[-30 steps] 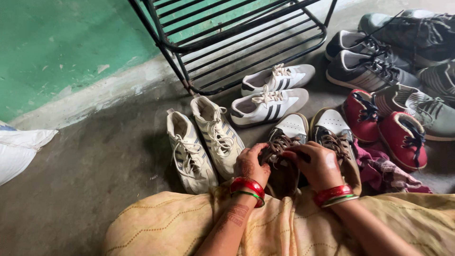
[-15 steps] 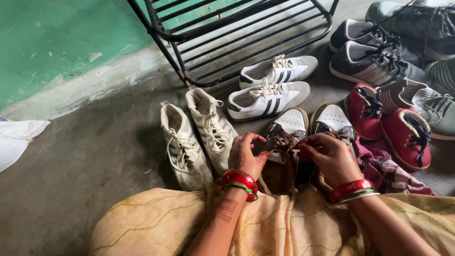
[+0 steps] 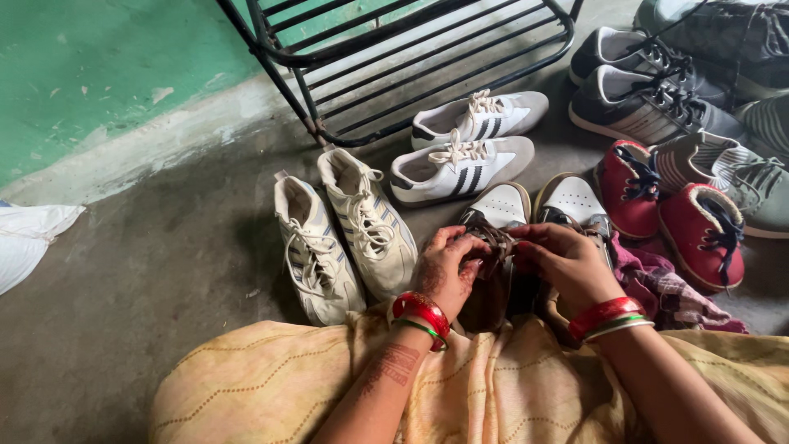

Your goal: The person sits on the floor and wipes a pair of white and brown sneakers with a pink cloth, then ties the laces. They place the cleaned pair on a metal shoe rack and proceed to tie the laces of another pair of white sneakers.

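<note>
Both hands have closed in over the laces.
Left hand point(image 3: 445, 270) and right hand point(image 3: 561, 265) pinch the brown shoe's point(image 3: 491, 247) laces point(image 3: 494, 239) on the floor point(image 3: 164, 271); knot unfinished, its mate point(image 3: 574, 201) waits alongside.

Hidden under both hands: most of the brown laces point(image 3: 493, 240). Cut off at the left edge: white sack point(image 3: 29, 238); at the top: black metal rack point(image 3: 394, 57).

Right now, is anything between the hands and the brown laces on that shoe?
Nothing visible. The left hand and right hand both already touch the brown laces of the brown shoe.
</note>
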